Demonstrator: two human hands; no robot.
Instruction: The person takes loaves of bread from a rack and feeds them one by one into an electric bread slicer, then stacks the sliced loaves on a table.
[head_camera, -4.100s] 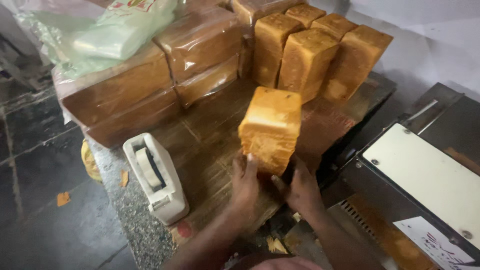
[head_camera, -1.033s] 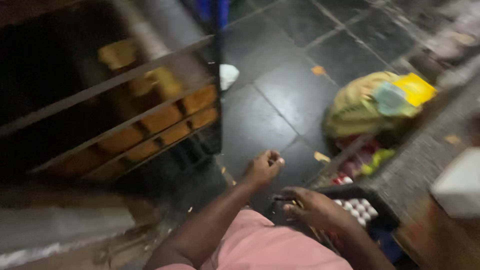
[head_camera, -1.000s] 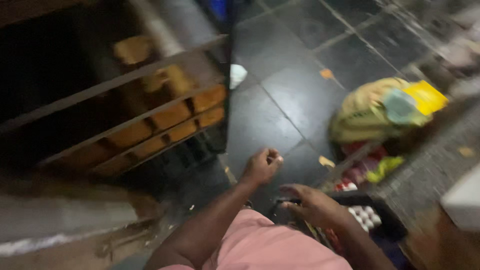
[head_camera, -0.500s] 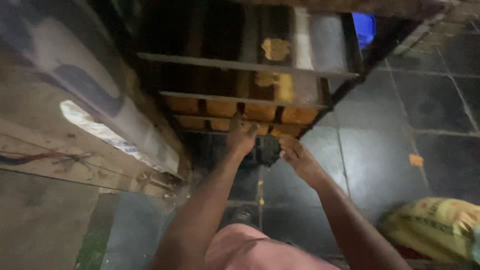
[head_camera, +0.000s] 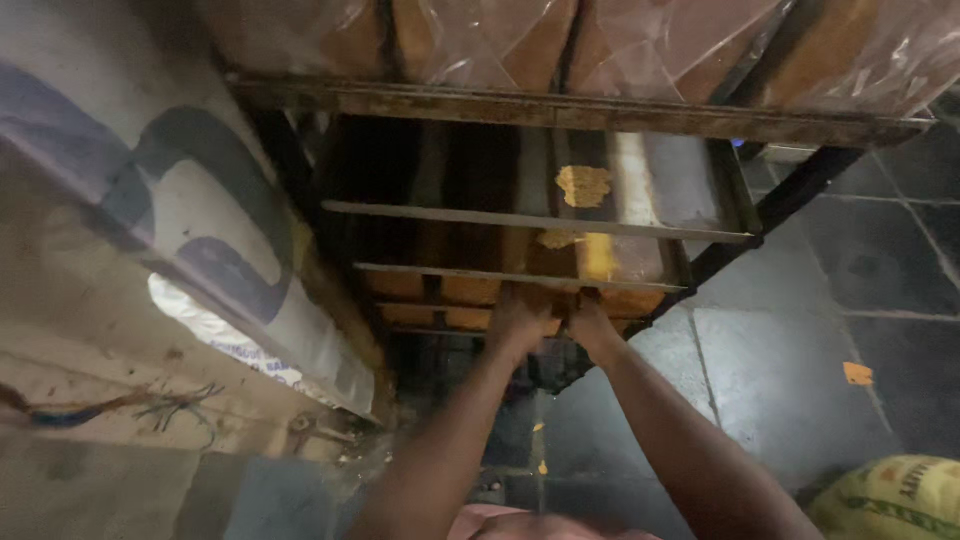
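Left hand (head_camera: 517, 322) and right hand (head_camera: 590, 325) side by side at the lower shelf of a metal rack (head_camera: 520, 220), fingers closed around a bread loaf (head_camera: 545, 292) just ahead of them, more loaves either side, wrapped loaves (head_camera: 560, 40) well above, yellow sack (head_camera: 890, 495) behind the right arm

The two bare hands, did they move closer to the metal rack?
Yes. The left hand and right hand now reach into the metal rack's lower shelf, nearer than before.

head view, steep downward — rack (head_camera: 520, 275) close
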